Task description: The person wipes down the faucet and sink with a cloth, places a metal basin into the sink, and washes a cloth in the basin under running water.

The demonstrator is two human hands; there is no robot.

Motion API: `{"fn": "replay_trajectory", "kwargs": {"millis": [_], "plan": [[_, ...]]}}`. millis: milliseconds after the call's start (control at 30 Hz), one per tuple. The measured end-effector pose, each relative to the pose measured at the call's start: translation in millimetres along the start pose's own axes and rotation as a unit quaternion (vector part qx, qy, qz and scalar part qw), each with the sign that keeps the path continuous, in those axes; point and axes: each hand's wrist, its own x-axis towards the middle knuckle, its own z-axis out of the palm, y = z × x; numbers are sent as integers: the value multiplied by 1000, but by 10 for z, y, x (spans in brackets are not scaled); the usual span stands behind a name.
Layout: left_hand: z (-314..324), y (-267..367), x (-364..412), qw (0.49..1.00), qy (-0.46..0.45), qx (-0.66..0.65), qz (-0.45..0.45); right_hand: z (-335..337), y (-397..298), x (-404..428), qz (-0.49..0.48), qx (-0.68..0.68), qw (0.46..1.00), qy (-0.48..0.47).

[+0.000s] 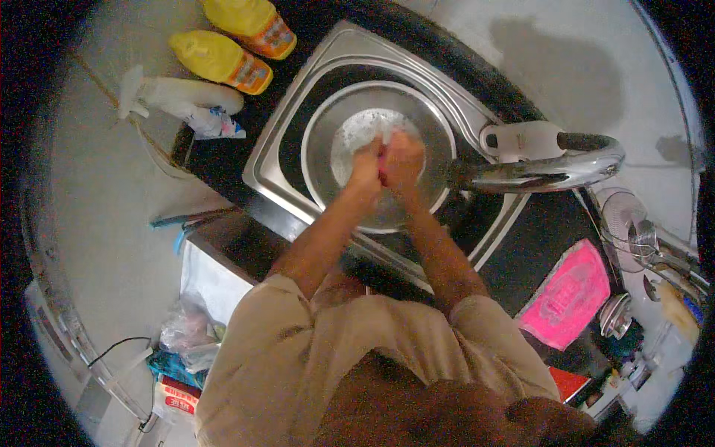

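Note:
A round stainless steel basin (321,142) stands inside the steel sink (357,42). Foamy, whitish water (354,127) covers its bottom. My left hand (367,167) and my right hand (403,159) are close together over the foam, both blurred. Between them shows a small strip of a pink thing (382,162), perhaps cloth; my fingers are closed around it and hide most of it. To the right of my right hand, the chrome faucet (536,173) reaches over the basin's rim.
Two yellow bottles (215,58) and a white spray bottle (190,95) lie at the upper left in view. A pink cloth (570,296) is spread on the dark counter (516,257) at right. Plastic bags (190,329) are at lower left.

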Motion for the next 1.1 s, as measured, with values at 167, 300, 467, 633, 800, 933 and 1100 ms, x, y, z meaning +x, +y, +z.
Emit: {"fn": "replay_trajectory", "kwargs": {"millis": [167,300,467,633,800,933,1100], "plan": [[-135,-12,-5,994,-93,-57,3,240,-6,-208,4,24,1000,8],[134,121,-251,998,-11,-14,-57,166,271,105,98,71,992,26],[-208,224,-2,991,-63,101,66,120,-227,-263,-54,75,995,38],[191,308,-353,999,-20,28,-15,124,406,128,76,73,994,-5],[-719,-31,450,824,0,468,318,-128,-590,-296,-39,37,998,-40],[-10,-23,-144,906,-77,345,232,-65,-16,-82,57,45,997,-21],[220,350,-408,993,28,-65,-90,-8,250,-1,-16,-30,998,-44]]}}
